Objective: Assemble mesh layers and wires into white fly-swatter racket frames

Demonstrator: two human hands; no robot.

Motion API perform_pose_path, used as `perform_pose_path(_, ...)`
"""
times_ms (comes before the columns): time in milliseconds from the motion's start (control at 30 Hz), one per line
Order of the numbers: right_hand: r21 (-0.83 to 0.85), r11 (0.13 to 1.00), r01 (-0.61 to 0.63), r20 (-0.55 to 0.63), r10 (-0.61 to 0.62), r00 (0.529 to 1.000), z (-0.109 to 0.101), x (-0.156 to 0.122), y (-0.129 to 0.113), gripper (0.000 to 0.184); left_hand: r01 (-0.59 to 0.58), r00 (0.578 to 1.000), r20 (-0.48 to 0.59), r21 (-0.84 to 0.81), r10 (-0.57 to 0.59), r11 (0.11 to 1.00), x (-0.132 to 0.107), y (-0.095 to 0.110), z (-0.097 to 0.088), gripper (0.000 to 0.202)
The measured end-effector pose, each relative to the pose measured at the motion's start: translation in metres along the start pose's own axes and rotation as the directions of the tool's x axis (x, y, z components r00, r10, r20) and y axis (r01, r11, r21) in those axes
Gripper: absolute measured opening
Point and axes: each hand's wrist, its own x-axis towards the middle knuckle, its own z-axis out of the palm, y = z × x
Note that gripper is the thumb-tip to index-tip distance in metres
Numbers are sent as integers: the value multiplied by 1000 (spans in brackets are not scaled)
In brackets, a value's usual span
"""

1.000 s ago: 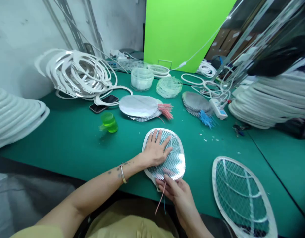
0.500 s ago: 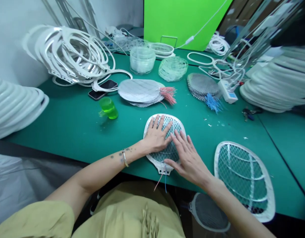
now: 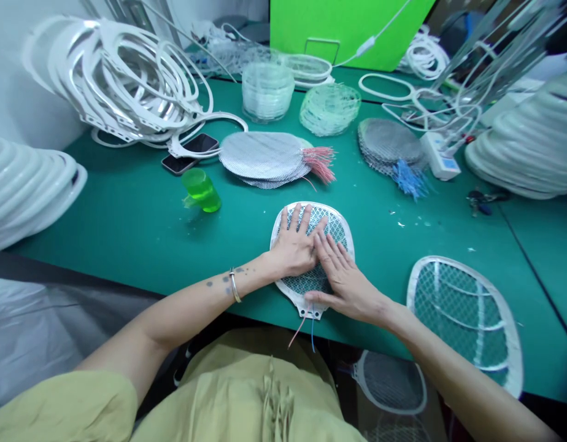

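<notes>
A white racket head with a mesh face (image 3: 341, 226) lies flat on the green table near its front edge. My left hand (image 3: 296, 245) rests on its upper left part, palm down with the fingers spread. Across the right side of the mesh lies my right hand (image 3: 345, 276), fingers stretched out and thumb apart, its fingertips meeting the left hand. Both hands hide much of the mesh. From the narrow neck at the bottom hang a pink wire (image 3: 296, 334) and a blue wire (image 3: 312, 334), drooping over the table edge.
Ahead lie mesh sheets with pink wires (image 3: 265, 153) and darker mesh sheets with blue wires (image 3: 389, 144). A green jar (image 3: 203, 191) and a phone (image 3: 191, 153) are at left. Stacked white frames (image 3: 127, 80) stand behind. Another racket head (image 3: 465, 319) lies at right.
My right hand has slid slightly up and left on the mesh, so its fingertips now meet my left hand. The view has shifted a little.
</notes>
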Motion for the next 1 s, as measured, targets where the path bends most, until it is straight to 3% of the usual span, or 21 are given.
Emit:
perform_pose_path(167, -48, 994, 100, 17, -99, 995, -8, 4, 0, 100, 6, 999, 39, -47, -4, 999, 7, -2, 2, 70)
perform_pose_path(267, -50, 989, 140, 79, -136, 988, 0, 5, 5, 101, 39, 997, 73, -182, -27, 983, 7, -10, -11, 69)
perform_pose_path(333, -68, 987, 146, 89, -140, 986, 5, 5, 8, 101, 40, 998, -36, -307, -53, 951, -6, -16, -26, 65)
perform_pose_path(367, -80, 984, 161, 94, -153, 984, 7, 5, 10, 98, -17, 991, -131, -359, -33, 933, -18, -18, -34, 61)
perform_pose_path(433, -96, 976, 197, 102, -187, 977, 8, 5, 11, 89, -280, 938, -303, -368, 170, 886, -50, -19, -47, 52)
perform_pose_path(467, -97, 972, 213, 105, -202, 974, 8, 5, 12, 84, -442, 883, -329, -339, 336, 830, -68, -18, -50, 46)
perform_pose_path(500, -95, 970, 222, 105, -212, 972, 7, 6, 12, 81, -558, 825, -303, -297, 478, 775, -84, -17, -50, 41)
perform_pose_path(567, -88, 971, 223, 111, -213, 971, 5, 6, 11, 77, -666, 744, -253, -202, 619, 718, -110, -11, -43, 30)
perform_pose_path(633, -86, 974, 210, 123, -198, 972, 3, 6, 10, 76, -703, 703, -257, -110, 663, 703, -123, -4, -31, 23)
perform_pose_path(733, -77, 979, 187, 143, -175, 974, 0, 6, 8, 77, -736, 650, -327, -47, 686, 675, -125, 5, -17, 19)
perform_pose_path(1000, 5, 984, 181, 229, -177, 957, -12, 8, 4, 92, -730, 658, -416, -146, 628, 668, -126, 12, -17, 21)
